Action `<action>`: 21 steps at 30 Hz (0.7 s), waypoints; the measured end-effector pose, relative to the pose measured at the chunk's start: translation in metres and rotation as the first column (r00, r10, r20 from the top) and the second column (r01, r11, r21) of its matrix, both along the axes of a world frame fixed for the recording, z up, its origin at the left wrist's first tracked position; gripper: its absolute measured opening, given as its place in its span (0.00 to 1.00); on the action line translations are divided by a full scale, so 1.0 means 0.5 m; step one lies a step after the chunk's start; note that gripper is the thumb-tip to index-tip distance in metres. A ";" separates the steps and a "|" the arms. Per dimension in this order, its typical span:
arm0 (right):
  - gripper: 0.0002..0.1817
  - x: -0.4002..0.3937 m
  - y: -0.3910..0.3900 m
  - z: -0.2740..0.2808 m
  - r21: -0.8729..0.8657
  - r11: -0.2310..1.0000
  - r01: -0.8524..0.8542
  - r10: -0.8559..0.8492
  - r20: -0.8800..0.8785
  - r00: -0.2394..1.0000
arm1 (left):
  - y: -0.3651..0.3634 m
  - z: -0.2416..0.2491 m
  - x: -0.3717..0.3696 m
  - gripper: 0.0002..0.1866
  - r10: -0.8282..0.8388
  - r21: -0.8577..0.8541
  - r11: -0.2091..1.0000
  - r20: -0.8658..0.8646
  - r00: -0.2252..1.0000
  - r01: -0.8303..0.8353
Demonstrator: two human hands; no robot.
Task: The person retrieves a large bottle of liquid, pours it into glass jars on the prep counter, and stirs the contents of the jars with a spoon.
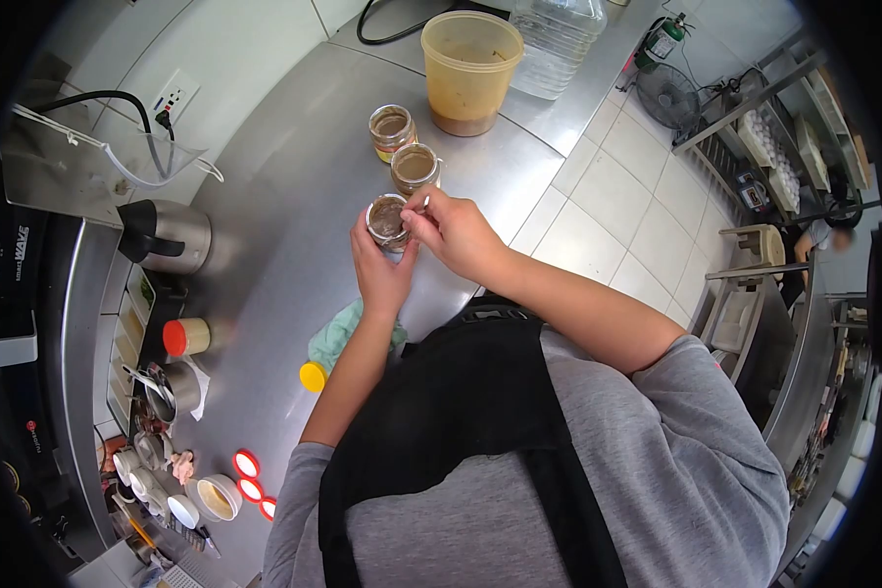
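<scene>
My left hand (pixel 382 272) is wrapped around an open glass jar (pixel 386 218) with brown residue or contents inside, upright on the steel counter or just above it. Over the jar's right rim, my right hand (pixel 453 227) is closed in a pinch on a thin utensil (pixel 425 201). Only its pale end shows above the fingers, and the rest is hidden. Just beyond stands a second open jar (pixel 415 165) holding something brown. A third open jar (pixel 392 125), with a coloured label, is behind that one.
Past the jars are a yellowish plastic tub (pixel 468 83) and a clear water jug (pixel 559 44). A green cloth (pixel 337 333) and yellow cap (pixel 313 376) lie near my left forearm. Leftward are a steel kettle (pixel 181 235), red-lidded jar (pixel 188 337), bowl (pixel 218 498) and red-rimmed lids (pixel 248 464).
</scene>
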State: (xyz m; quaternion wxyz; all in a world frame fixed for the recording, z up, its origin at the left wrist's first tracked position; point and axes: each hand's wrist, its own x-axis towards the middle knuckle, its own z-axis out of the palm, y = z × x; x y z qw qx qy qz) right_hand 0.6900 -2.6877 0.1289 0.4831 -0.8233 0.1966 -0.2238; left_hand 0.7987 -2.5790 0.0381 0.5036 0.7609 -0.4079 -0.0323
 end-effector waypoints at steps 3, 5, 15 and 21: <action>0.08 -0.015 0.001 0.009 0.115 0.993 0.021 -0.022 0.002 1.000 | 0.000 -0.001 0.001 0.43 -0.001 0.009 1.000 0.017 1.000 0.001; 0.07 -0.027 0.003 0.006 0.277 0.959 0.059 -0.077 0.055 0.995 | 0.001 -0.002 0.002 0.43 0.000 0.017 1.000 0.028 1.000 -0.001; 0.12 -0.065 0.036 -0.001 -0.128 0.987 0.096 -0.071 0.189 0.980 | 0.000 -0.011 0.000 0.44 -0.026 -0.028 0.999 -0.059 0.998 0.024; 0.11 -0.032 0.017 0.056 -0.213 0.976 0.052 -0.035 0.080 0.996 | 0.001 -0.006 -0.002 0.44 -0.021 -0.012 1.000 -0.072 0.997 0.021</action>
